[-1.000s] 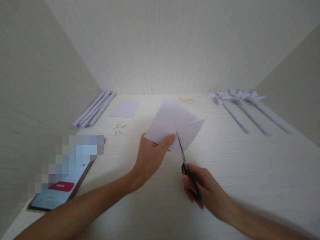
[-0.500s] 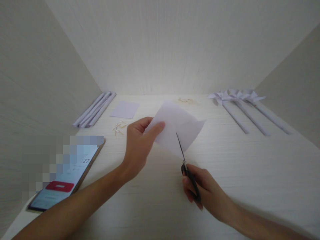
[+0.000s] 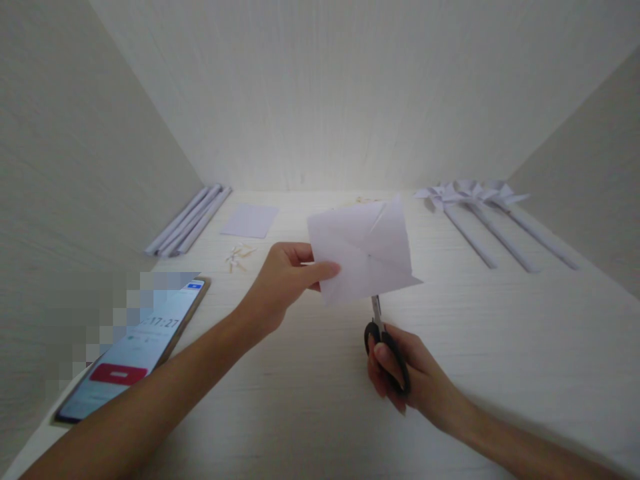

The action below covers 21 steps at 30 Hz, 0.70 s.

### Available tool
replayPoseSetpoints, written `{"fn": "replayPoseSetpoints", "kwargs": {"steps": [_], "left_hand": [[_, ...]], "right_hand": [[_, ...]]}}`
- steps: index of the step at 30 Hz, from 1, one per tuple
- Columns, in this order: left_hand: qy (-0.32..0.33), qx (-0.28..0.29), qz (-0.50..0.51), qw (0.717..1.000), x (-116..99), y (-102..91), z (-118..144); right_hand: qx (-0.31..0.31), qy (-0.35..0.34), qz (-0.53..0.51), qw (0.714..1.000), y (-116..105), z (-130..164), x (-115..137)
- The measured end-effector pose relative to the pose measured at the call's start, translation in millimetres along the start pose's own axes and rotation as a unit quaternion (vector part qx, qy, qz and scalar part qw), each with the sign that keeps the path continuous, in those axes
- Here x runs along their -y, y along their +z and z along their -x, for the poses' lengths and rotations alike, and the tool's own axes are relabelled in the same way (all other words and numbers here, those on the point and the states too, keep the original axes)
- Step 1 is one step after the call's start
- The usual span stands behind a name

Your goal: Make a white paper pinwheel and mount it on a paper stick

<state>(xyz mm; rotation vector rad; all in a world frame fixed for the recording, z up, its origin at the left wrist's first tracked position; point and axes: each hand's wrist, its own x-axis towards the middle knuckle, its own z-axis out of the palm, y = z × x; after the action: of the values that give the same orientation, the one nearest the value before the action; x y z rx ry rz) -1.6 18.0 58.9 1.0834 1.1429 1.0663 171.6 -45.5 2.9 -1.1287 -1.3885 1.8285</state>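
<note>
A white square of paper [image 3: 350,247] is pinched at its left side by my left hand [image 3: 295,277], thumb on the near face. Slits run inward from its upper right and lower right corners, and a small dark dot marks its middle. My right hand [image 3: 400,367] grips black-handled scissors [image 3: 393,353], with fingers through the loops. The blades point up at the paper's lower edge; their tips are hidden behind it or end at it, I cannot tell which.
At left lie rolled paper sticks [image 3: 193,220], a flat paper square [image 3: 250,220], small pale sticks [image 3: 239,257] and a phone [image 3: 135,347] showing a timer. Several small pieces [image 3: 367,199] sit behind the held paper. Three paper pinwheels [image 3: 470,200] lie at right.
The paper has turned in my left hand, its slit corner swinging to the upper right. The scissors have come out of the cut and now sit below the paper.
</note>
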Motion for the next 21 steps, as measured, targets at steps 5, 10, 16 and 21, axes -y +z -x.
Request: {"fn": "replayPoseSetpoints", "kwargs": {"steps": [5,10,16,21], "left_hand": [[-0.033,0.056,0.014,0.998,3.1,3.9,3.2],[-0.019,0.061,0.004,0.998,6.5,10.2,5.9],[0.046,-0.069,-0.004,0.997,6.2,10.4,2.4],[0.071,-0.112,0.025,0.991,7.7,10.9,1.6]], "right_hand": [[0.004,-0.001,-0.002,1.000,0.6,-0.1,0.0],[0.017,0.009,0.001,1.000,-0.8,-0.8,0.2],[0.029,0.011,0.001,1.000,-3.0,-1.4,4.6],[0.028,0.006,0.020,0.999,-1.1,-0.4,4.4]]}}
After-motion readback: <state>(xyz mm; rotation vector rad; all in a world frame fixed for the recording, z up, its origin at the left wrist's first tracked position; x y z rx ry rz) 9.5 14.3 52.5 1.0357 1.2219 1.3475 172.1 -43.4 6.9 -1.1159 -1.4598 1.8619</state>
